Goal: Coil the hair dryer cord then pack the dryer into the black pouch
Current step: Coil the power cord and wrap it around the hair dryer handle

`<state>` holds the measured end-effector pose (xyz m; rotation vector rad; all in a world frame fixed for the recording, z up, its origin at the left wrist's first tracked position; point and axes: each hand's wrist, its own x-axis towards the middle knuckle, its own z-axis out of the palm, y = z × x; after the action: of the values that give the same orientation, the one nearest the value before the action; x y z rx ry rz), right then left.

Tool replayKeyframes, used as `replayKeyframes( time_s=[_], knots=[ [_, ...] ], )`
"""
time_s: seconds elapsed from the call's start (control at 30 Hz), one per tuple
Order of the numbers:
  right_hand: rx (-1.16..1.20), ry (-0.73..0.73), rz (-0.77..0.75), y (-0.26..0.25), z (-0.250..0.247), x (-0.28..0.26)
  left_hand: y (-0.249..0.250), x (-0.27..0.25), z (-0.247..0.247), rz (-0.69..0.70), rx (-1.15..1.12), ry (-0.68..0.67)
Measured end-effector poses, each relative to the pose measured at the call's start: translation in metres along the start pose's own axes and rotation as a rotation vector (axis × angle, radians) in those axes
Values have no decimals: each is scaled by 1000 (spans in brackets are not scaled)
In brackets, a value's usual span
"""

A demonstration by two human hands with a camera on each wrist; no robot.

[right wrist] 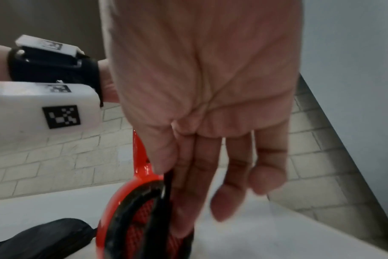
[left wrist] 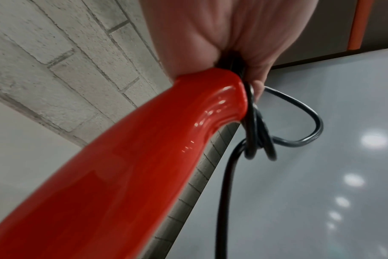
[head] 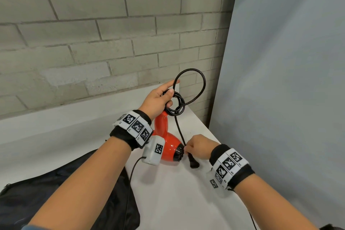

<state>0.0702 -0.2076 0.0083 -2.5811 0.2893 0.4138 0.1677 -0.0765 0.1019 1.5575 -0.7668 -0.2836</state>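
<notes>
A grey block wall (head: 112, 24) with pale mortar lines fills the background; a white table (head: 177, 192) stands against its foot; right of the wall hangs a smooth pale grey backdrop (head: 289, 80); light is soft and even.

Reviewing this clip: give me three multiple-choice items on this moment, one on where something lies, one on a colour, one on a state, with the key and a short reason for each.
1. Where does the black pouch lie?
A. On the table, near the left forearm
B. Hanging on the brick wall
C. Under the right hand

2. What colour is the hair dryer?
A. Blue
B. White
C. Red-orange

3. What is the right hand doing?
A. Resting flat on the table
B. Pinching the cord near its plug end
C. Zipping up the pouch

Key: 1 A, the head view shows it at lower left on the table. 2 C, the body is glossy red-orange in all views. 3 B, thumb and fingers close on the cord, while the left hand holds the coiled loops at the handle.
</notes>
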Motion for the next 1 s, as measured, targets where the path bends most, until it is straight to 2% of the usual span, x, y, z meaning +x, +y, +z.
replayKeyframes(
  time_s=[0.07,0.1,0.2,0.3,0.37,0.47,0.6,0.67,0.73,0.87,0.93,1.0],
  knots=[
    [-87,73,22,-6,-11,0,1,0,0,-4,-4,-2],
    [-57,137,4,-9,-17,1,1,-1,0,-8,-7,-4],
    [246,333,-133,-25,-34,3,0,-2,0,-12,-14,-27],
    [492,404,-282,-40,-39,9,-1,-2,-2,-13,-23,-26],
    [548,430,-317,-43,-35,11,-1,-2,-4,-19,-37,-13],
    [469,444,-198,-35,-26,15,-3,-2,-8,-20,-38,24],
    [236,290,106,-9,-8,22,-8,2,-18,-28,-71,127],
    [134,253,158,-3,-4,22,-10,3,-21,-5,-58,123],
    [109,273,100,-5,-8,20,-11,2,-20,11,-51,104],
    [357,351,-222,-31,-25,13,-8,1,-14,25,-39,54],
    [446,390,-258,-41,-30,15,-8,1,-12,28,-28,24],
    [486,436,-220,-38,-30,19,-8,2,-11,36,-27,14]
  ],
)
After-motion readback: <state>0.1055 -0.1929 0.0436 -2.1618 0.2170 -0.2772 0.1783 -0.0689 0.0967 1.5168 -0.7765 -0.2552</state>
